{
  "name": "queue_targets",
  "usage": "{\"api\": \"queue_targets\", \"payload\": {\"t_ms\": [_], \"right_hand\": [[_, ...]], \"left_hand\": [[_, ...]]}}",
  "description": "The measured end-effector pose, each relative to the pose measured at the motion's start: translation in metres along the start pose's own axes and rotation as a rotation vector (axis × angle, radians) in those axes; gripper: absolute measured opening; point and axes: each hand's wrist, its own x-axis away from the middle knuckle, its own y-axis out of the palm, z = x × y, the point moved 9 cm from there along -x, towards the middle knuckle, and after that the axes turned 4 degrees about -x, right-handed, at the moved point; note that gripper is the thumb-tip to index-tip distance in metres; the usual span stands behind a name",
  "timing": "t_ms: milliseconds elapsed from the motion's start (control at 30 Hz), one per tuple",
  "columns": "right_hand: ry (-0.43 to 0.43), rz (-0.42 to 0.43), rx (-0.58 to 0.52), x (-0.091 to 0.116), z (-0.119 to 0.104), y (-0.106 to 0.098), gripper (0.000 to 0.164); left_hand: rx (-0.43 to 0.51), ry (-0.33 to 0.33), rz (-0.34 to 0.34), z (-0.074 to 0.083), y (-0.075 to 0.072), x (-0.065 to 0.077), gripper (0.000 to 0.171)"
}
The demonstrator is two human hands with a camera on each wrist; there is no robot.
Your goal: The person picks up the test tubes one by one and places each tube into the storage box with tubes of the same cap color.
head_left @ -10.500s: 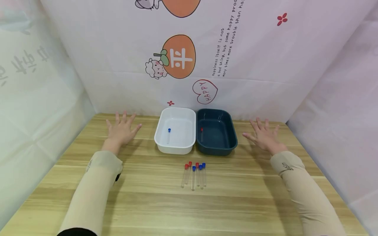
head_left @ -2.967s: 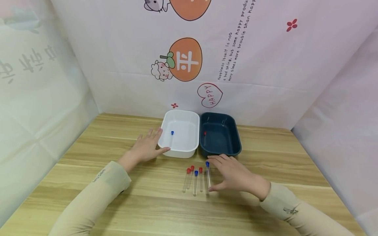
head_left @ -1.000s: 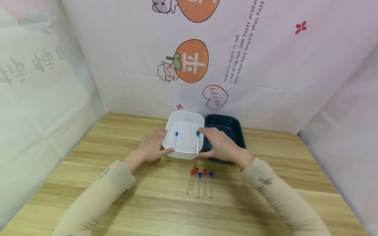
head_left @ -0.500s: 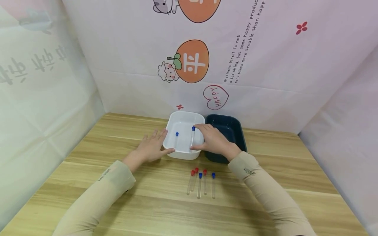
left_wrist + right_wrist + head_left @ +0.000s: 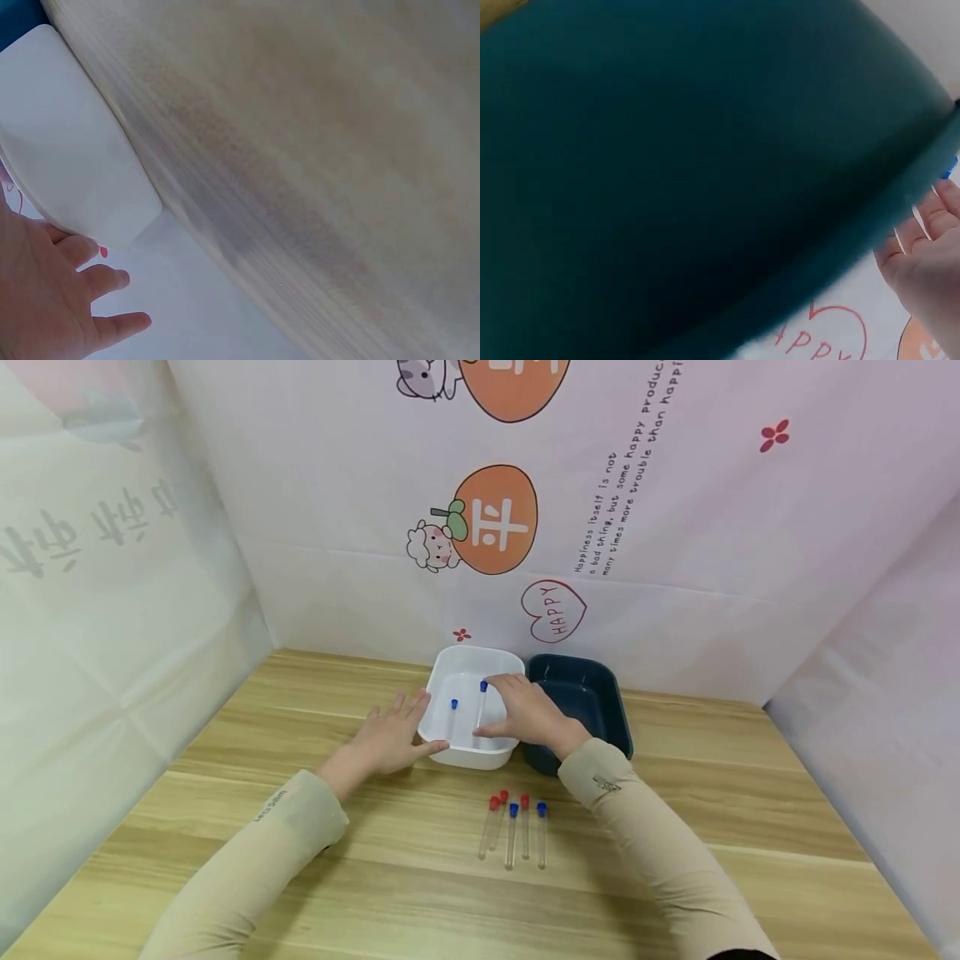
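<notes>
Over the white basin [image 5: 468,758], my right hand [image 5: 525,714] pinches a blue-capped test tube [image 5: 481,706] lengthwise, fingertips at the cap and thumb at the far end. Another blue-capped tube [image 5: 453,714] lies inside that basin, to the left. My left hand [image 5: 390,739] rests against the basin's left side with its fingers spread, thumb by the near rim; the left wrist view shows these fingers [image 5: 109,281] beside the white wall. On the table in front, several tubes lie in a loose group, with red caps [image 5: 525,800] and blue caps [image 5: 542,808].
A dark blue basin [image 5: 618,727] stands against the white one's right side, partly hidden by my right hand and sleeve. Its inside is only partly visible. A printed white cloth [image 5: 637,618] rises behind the wooden table [image 5: 390,877].
My right hand has picked a blue-capped tube from the group and carried it left over the white basin, lowering slightly there. My left hand came from the table's left side to that basin.
</notes>
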Motion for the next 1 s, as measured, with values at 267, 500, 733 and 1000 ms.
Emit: {"api": "queue_targets", "payload": {"t_ms": [267, 500, 733, 1000], "right_hand": [[-0.049, -0.027, 0.044, -0.011, -0.01, 0.015, 0.092], [-0.006, -0.041, 0.037, -0.019, -0.007, 0.023, 0.09], [-0.009, -0.055, 0.055, -0.028, -0.004, 0.034, 0.089], [0.001, -0.069, 0.067, -0.035, -0.006, 0.041, 0.089]], "left_hand": [[-0.002, 0.002, 0.008, 0.0, -0.002, 0.001, 0.1], [0.001, 0.004, 0.01, 0.0, -0.001, 0.0, 0.1], [-0.016, 0.003, 0.011, 0.001, 0.0, -0.001, 0.1], [-0.025, 0.008, 0.007, 0.003, -0.003, 0.001, 0.099]]}}
